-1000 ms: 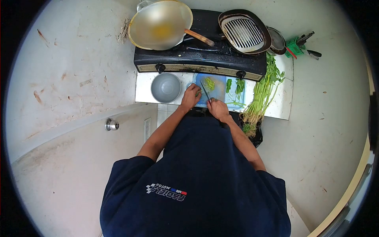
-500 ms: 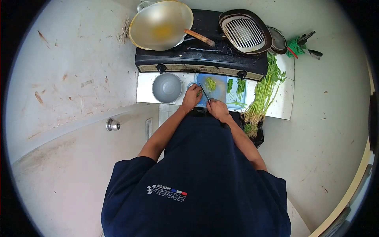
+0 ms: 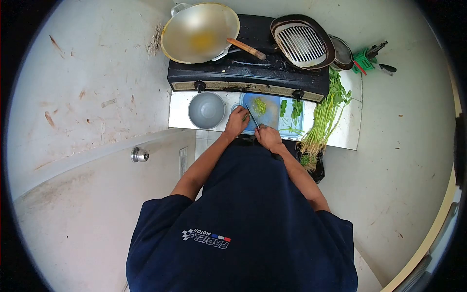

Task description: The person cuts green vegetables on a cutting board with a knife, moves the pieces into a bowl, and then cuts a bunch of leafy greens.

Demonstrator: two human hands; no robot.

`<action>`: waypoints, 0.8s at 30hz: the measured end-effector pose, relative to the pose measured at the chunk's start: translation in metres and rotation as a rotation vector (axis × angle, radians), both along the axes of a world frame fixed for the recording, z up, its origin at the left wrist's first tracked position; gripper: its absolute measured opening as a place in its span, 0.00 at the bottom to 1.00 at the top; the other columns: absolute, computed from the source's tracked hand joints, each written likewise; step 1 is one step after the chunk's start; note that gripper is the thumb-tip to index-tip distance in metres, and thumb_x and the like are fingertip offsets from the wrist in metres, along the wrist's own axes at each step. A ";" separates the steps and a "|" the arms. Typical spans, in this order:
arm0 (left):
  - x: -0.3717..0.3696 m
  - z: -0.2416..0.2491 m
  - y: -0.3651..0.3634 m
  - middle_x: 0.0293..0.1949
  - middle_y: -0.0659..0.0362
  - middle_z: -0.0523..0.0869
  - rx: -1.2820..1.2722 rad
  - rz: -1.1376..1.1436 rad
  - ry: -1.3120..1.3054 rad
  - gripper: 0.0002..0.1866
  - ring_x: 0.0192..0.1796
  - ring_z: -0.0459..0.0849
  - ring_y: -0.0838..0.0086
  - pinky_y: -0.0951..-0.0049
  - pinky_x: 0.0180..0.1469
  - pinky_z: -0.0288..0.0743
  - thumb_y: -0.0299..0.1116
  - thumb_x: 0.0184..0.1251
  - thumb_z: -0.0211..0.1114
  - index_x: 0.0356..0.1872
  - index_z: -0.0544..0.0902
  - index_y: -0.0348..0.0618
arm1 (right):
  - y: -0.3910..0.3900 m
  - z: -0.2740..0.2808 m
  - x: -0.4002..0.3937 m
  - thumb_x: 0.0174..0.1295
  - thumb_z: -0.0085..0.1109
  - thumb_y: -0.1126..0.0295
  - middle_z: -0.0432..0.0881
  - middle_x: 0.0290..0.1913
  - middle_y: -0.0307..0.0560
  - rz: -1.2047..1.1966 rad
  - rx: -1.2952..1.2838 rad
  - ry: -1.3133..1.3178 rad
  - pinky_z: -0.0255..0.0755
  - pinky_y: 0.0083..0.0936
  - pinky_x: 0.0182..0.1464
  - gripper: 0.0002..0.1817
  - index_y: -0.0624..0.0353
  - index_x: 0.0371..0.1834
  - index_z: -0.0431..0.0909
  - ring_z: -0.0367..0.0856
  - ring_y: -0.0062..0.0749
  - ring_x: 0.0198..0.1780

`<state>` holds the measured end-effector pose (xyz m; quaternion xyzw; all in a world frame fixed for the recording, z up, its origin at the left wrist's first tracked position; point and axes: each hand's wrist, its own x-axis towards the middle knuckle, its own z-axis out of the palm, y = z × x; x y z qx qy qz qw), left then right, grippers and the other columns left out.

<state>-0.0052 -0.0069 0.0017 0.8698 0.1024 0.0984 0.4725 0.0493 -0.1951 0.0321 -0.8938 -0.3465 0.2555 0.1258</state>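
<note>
My right hand [image 3: 268, 136] is wrapped round the handle of a knife [image 3: 252, 116], whose blade slants up and left across a blue cutting board [image 3: 270, 121]. At the board's left edge, my left hand [image 3: 237, 121] has its fingers bent together on some green stalks [image 3: 245, 117] right beside the blade; the fingers hide most of them. Finely chopped greens [image 3: 260, 106] lie in a small heap just past the knife tip. Loose green leaves [image 3: 296, 110] are on the board's lighter right side.
A grey bowl [image 3: 206, 111] stands left of the board. Behind is a black stove [image 3: 253, 73] bearing a wok [image 3: 200, 33] and a grill pan [image 3: 302, 41]. A long bunch of leafy stalks with roots [image 3: 327, 117] lies at right. A green basket [image 3: 362, 59] holds utensils.
The whole view has shifted slightly downward. Both hands and the knife stay almost in the same place on the board.
</note>
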 end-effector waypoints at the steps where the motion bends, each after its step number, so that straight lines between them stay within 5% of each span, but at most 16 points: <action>1: 0.000 -0.001 -0.001 0.41 0.46 0.82 -0.002 0.006 -0.005 0.08 0.45 0.85 0.47 0.54 0.50 0.80 0.23 0.61 0.68 0.42 0.86 0.35 | 0.000 0.000 0.000 0.78 0.49 0.56 0.88 0.35 0.65 0.002 0.000 -0.006 0.83 0.49 0.45 0.23 0.67 0.40 0.83 0.89 0.61 0.38; 24: -0.003 -0.005 -0.002 0.43 0.44 0.81 0.035 0.017 0.017 0.08 0.46 0.84 0.46 0.52 0.51 0.80 0.23 0.63 0.68 0.42 0.85 0.35 | 0.006 -0.009 -0.002 0.76 0.52 0.55 0.87 0.31 0.66 0.009 0.140 -0.086 0.83 0.50 0.42 0.22 0.66 0.37 0.82 0.89 0.62 0.35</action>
